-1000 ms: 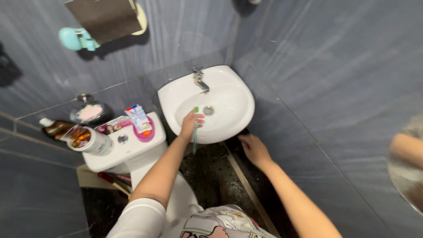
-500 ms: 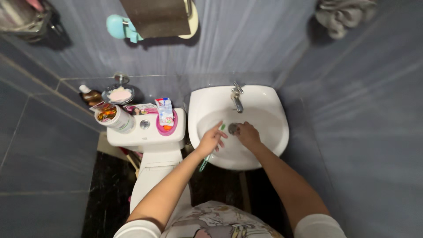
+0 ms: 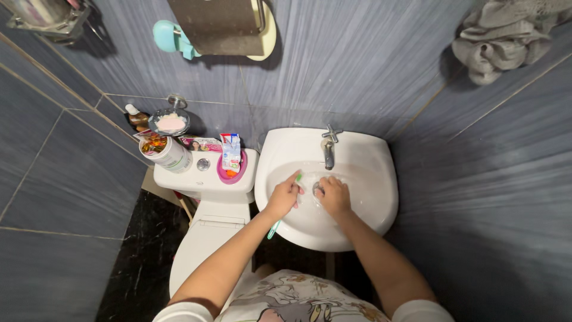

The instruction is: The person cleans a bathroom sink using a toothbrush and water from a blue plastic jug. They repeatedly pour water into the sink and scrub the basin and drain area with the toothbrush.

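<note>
- Head view: we see both hands over the white sink, which is mounted on a blue-grey tiled wall.
- The left hand is closed around a green toothbrush. The fingers are wrapped round the handle; the head end points up toward the tap, and the handle tail sticks out below the hand, past the sink's front rim.
- The right hand lies inside the basin, just beside the left hand, fingers curled downward near the drain. We cannot tell whether it holds anything.
- The tap stands at the back rim of the sink, spout aimed into the basin, directly above the two hands.
- Left of the sink stands a white toilet; its tank top touches or nearly touches the sink's edge.
- On the tank top we note a pink dish with a tube upright in it, a cylindrical jar lying tilted, and a flat packet at the back.
- A wall-mounted soap dish sits above the tank, with a small bottle just beside it.
- A grey towel hangs at the upper right.
</note>
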